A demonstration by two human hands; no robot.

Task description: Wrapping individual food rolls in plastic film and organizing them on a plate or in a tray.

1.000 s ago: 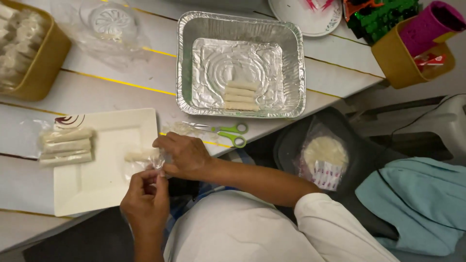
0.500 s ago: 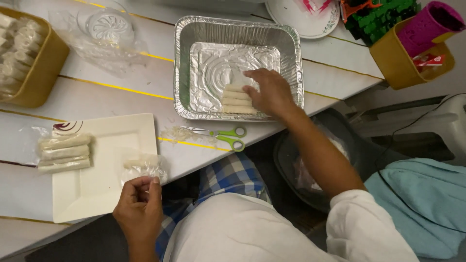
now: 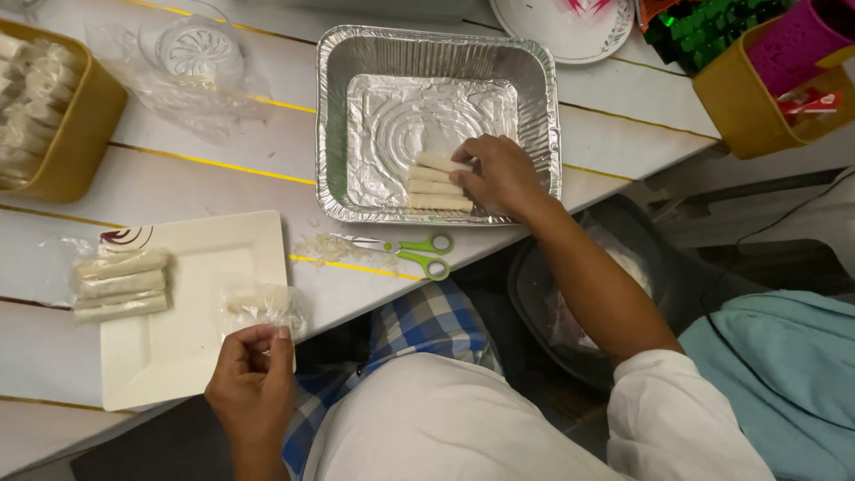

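Since half a second ago, right hand (image 3: 499, 176) settled lower in the foil tray (image 3: 534, 107), fingers pinching the top roll (image 3: 436, 161); left hand (image 3: 254, 379), at seven o'clock, pinches plastic wrap (image 3: 267, 307).

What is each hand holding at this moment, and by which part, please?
The left hand pinches the clear plastic wrapper by its near edge. The right hand grips the top roll's right end.
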